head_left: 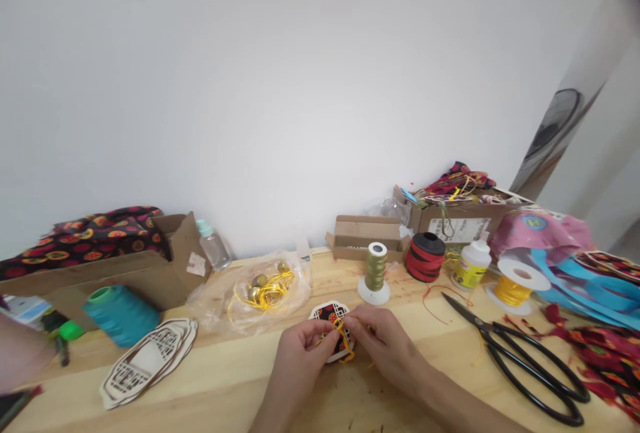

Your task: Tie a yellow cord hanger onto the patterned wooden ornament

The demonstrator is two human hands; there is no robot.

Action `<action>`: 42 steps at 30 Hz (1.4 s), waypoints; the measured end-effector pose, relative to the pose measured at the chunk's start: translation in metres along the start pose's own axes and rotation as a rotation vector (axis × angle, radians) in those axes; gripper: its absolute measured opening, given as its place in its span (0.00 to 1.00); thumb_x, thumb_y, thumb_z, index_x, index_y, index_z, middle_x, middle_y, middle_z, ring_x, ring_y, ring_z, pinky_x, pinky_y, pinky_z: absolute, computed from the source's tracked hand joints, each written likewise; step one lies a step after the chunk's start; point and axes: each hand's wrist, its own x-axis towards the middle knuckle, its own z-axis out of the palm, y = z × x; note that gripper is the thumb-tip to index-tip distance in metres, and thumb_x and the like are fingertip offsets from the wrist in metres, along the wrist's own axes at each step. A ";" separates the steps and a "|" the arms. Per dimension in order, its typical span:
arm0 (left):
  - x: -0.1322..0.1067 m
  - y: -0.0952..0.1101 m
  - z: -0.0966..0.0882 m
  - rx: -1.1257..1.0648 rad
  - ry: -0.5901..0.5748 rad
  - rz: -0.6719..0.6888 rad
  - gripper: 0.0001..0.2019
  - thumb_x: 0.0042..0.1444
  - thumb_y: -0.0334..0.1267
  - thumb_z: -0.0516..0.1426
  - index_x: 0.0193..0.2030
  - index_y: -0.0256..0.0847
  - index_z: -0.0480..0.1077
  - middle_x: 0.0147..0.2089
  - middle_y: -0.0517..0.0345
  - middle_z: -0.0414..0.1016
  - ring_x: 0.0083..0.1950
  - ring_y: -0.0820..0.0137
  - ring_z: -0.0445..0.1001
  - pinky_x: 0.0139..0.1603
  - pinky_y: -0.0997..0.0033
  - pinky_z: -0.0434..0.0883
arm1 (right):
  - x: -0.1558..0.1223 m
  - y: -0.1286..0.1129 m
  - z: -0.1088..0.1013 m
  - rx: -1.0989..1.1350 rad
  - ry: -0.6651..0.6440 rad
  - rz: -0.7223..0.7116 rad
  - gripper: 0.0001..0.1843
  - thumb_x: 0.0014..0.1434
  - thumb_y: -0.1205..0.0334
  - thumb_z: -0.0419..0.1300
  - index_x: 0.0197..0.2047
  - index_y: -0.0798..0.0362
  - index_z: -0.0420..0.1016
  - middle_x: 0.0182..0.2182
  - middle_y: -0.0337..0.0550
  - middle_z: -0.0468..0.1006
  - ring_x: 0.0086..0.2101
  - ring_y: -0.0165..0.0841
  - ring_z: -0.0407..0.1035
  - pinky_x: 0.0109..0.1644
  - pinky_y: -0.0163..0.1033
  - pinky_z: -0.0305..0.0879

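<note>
Both my hands meet low in the middle over a wooden table point(230, 380). My left hand point(299, 356) and my right hand point(385, 343) pinch a yellow cord point(343, 332) with closed fingers. The cord runs across a small round white fretwork ornament point(327, 313) backed with red and black patterned fabric. The ornament lies on the table under my fingertips, partly hidden by them.
Large black scissors point(520, 360) lie at the right. Behind my hands stand an olive thread spool point(375, 268), a red-black spool point(425, 256), a yellow cord spool point(515, 286) and a glue bottle point(472, 264). A teal spool point(120, 313), white cut-outs point(145, 360), a bag of beads point(260, 286) and cardboard boxes point(125, 273) lie left.
</note>
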 end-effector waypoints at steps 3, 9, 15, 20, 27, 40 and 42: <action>-0.001 -0.001 0.001 0.009 -0.001 0.005 0.11 0.38 0.42 0.60 0.24 0.34 0.73 0.18 0.60 0.72 0.20 0.74 0.67 0.21 0.79 0.62 | 0.000 -0.001 -0.001 -0.029 0.051 -0.027 0.19 0.59 0.59 0.44 0.19 0.55 0.62 0.19 0.35 0.60 0.23 0.26 0.56 0.27 0.31 0.52; -0.002 -0.001 0.002 0.002 -0.053 0.011 0.09 0.40 0.40 0.60 0.24 0.34 0.72 0.20 0.60 0.73 0.21 0.74 0.68 0.23 0.80 0.62 | 0.000 -0.003 -0.004 0.033 0.161 -0.077 0.18 0.59 0.60 0.45 0.21 0.55 0.63 0.20 0.36 0.61 0.24 0.27 0.57 0.28 0.31 0.54; -0.003 0.003 0.004 0.010 -0.047 -0.007 0.09 0.41 0.40 0.59 0.24 0.34 0.72 0.20 0.59 0.74 0.22 0.75 0.68 0.24 0.80 0.63 | 0.000 -0.006 -0.005 0.074 0.234 -0.078 0.16 0.58 0.60 0.46 0.21 0.54 0.64 0.20 0.37 0.63 0.24 0.28 0.58 0.28 0.32 0.55; -0.004 0.004 0.005 0.005 -0.024 -0.031 0.09 0.39 0.40 0.60 0.24 0.35 0.72 0.20 0.59 0.74 0.21 0.74 0.69 0.23 0.80 0.63 | 0.000 -0.009 -0.006 0.131 0.283 -0.039 0.17 0.57 0.59 0.46 0.19 0.54 0.62 0.20 0.37 0.62 0.24 0.28 0.58 0.29 0.32 0.55; -0.006 0.007 0.006 -0.003 -0.044 -0.021 0.09 0.40 0.39 0.60 0.24 0.34 0.72 0.20 0.58 0.74 0.21 0.75 0.69 0.23 0.80 0.63 | -0.001 -0.008 -0.007 0.273 0.331 0.032 0.16 0.56 0.58 0.48 0.19 0.55 0.63 0.19 0.36 0.61 0.23 0.27 0.57 0.27 0.31 0.54; -0.004 0.004 0.002 -0.080 -0.050 -0.021 0.09 0.39 0.38 0.61 0.23 0.33 0.72 0.19 0.59 0.74 0.20 0.76 0.67 0.22 0.80 0.62 | 0.003 -0.012 -0.005 0.384 0.139 0.049 0.08 0.46 0.58 0.59 0.26 0.54 0.75 0.25 0.41 0.71 0.28 0.31 0.64 0.33 0.35 0.61; -0.003 0.003 0.003 -0.099 -0.059 -0.010 0.09 0.39 0.38 0.61 0.24 0.34 0.72 0.19 0.59 0.74 0.20 0.76 0.68 0.22 0.80 0.62 | 0.002 -0.011 -0.004 0.319 0.178 0.023 0.09 0.48 0.59 0.58 0.24 0.54 0.76 0.22 0.40 0.70 0.26 0.30 0.63 0.32 0.35 0.60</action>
